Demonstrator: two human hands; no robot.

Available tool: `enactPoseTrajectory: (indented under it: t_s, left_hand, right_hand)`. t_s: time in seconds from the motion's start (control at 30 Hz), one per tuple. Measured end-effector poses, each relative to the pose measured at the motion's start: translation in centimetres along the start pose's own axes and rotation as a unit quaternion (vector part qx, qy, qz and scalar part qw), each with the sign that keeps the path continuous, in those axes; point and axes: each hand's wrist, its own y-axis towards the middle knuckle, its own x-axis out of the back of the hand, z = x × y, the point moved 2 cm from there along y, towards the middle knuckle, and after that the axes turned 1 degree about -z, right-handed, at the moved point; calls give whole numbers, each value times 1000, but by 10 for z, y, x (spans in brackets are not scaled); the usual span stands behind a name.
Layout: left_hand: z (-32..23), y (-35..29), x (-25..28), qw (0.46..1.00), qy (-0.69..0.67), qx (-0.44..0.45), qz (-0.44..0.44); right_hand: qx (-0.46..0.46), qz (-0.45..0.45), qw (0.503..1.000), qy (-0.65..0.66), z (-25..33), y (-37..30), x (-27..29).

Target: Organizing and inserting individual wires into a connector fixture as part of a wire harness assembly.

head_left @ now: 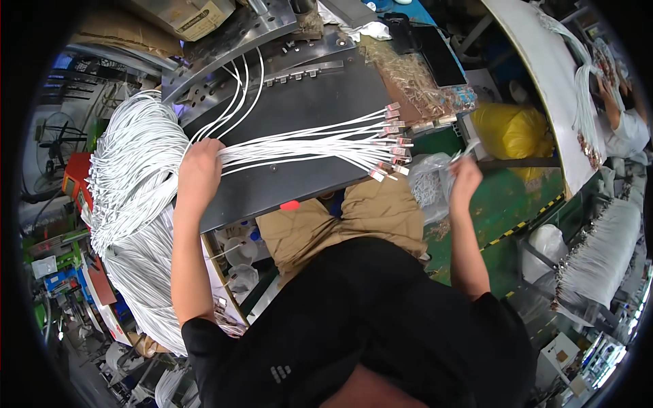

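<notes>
My left hand is closed round a bunch of white cables at the left side of the dark tabletop. The bunch runs to the right across the table, and its ends fan out into small metal connectors with reddish marks. Off the table's right end, my right hand has its fingers pinched beside the top of a clear plastic bag with small white pieces inside. Something pale sticks up from those fingers; whether it is part of the bag, I cannot tell.
A large heap of white cables lies left of the table. Several loose cables loop up to a metal machine plate. Small bagged parts lie at the far right corner. Beyond are a yellow bag and another person's arm.
</notes>
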Motion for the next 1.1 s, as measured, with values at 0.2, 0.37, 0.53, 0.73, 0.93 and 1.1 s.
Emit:
enactPoseTrajectory:
  t_s: [0.2,0.37,0.53,0.73,0.93,1.1]
  left_hand:
    - [-5,10,16,955,-231,183,-39]
    - [-48,21,22,932,-352,92,-5]
    - [-141,57,13,905,-424,-37,6]
    - [-59,35,8,953,-287,96,-14]
    - [-61,38,20,953,-262,99,-118]
    - [-75,12,20,826,-498,145,223]
  right_hand:
    - [-29,71,953,-294,-166,-88,48]
    - [268,68,948,-160,108,-26,-50]
    - [415,334,810,-245,223,-12,-171]
    - [489,290,735,-369,252,41,-190]
    - [520,294,760,-256,211,9,-230]
    - [540,188,733,-368,219,40,-192]
